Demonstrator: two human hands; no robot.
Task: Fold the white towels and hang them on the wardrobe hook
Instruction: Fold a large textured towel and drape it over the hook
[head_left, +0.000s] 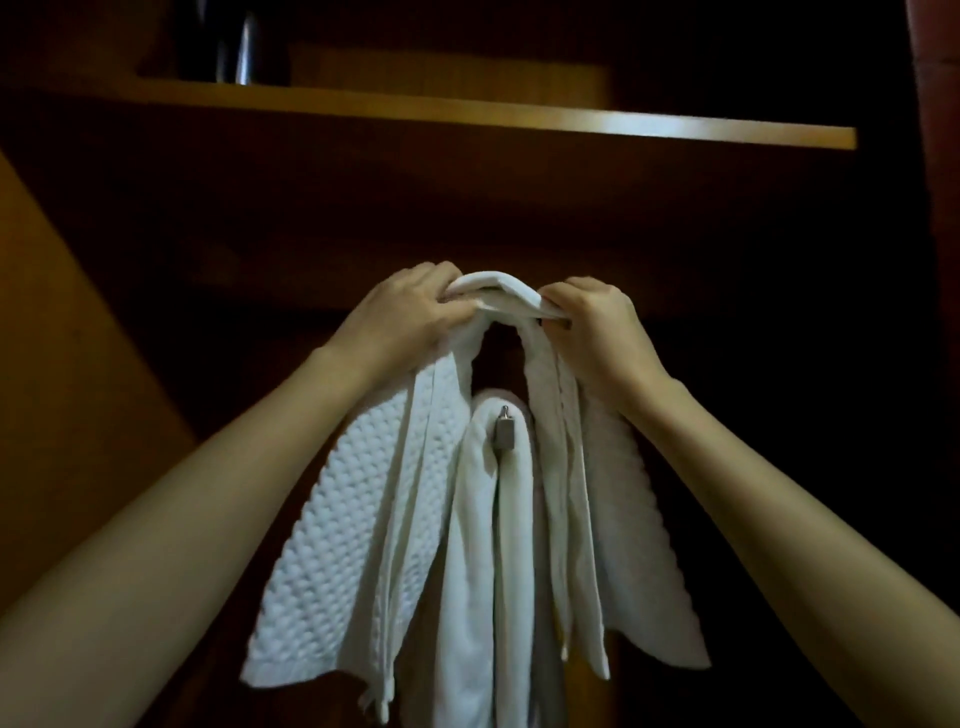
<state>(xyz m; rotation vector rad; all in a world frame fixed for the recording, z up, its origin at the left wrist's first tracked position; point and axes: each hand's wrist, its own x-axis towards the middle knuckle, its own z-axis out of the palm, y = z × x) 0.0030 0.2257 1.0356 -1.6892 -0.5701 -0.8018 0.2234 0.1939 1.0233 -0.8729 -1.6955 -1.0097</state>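
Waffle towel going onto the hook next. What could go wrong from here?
1. The metal hook already carries a smooth white towel; only its tip shows, so the white waffle-weave towel may slip off.
2. The left hand and right hand grip just the bunched top; the hanging folds could splay open.
3. Lowering it may drag the hung towel off.
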